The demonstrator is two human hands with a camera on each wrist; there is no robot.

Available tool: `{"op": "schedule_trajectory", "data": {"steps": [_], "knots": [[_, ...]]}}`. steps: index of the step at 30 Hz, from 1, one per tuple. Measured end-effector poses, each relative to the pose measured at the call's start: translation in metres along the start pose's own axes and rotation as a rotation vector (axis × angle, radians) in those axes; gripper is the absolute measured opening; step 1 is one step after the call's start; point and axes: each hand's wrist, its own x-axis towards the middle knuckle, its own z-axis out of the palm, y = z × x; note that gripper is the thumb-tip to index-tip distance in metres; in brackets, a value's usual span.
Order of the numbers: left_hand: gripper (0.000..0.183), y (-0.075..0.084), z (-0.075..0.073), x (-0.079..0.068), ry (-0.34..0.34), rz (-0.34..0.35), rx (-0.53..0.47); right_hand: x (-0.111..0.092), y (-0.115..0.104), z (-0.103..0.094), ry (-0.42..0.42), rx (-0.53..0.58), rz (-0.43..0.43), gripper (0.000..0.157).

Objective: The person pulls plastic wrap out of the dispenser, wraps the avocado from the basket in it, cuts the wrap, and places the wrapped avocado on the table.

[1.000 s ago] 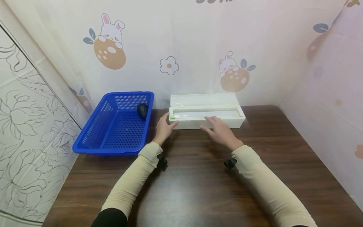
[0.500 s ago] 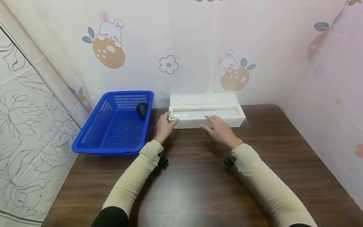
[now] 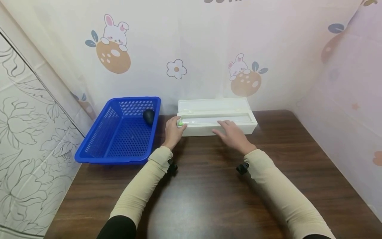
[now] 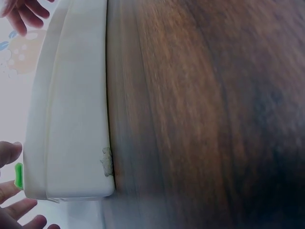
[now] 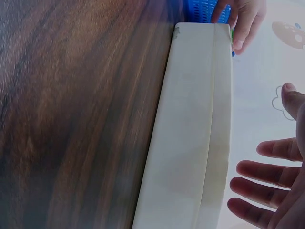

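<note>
Cannot see whole long white plastic box (image 5: 183, 133), cropped in right wrist view; cannot confirm left hand (image 3: 172, 133) touching green plastic tab (image 3: 180, 123).

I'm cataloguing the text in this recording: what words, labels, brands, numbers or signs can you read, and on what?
No text is readable.
Patterned curtain: grey lettering, cut off by the head view's top edge; too little shows to read.
White box, green tab, blue basket: no lettering visible on the parts shown.
Black wrist cameras: any marks are too small to read.
</note>
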Motion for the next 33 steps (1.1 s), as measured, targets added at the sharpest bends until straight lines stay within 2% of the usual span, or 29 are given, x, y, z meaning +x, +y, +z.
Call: {"op": "schedule_trajectory", "data": {"steps": [9, 22, 33], "knots": [[0.043, 0.002, 0.003, 0.003, -0.006, 0.066, 0.032, 0.005, 0.005, -0.004, -0.010, -0.008, 0.010, 0.062], [0.035, 0.013, 0.005, 0.011, -0.057, 0.071, 0.122, 0.012, 0.019, -0.004, 0.041, -0.046, -0.001, 0.057], [0.018, 0.012, 0.003, 0.017, -0.036, 0.041, 0.098, 0.018, 0.036, -0.011, 0.089, -0.042, -0.040, 0.047]]}}
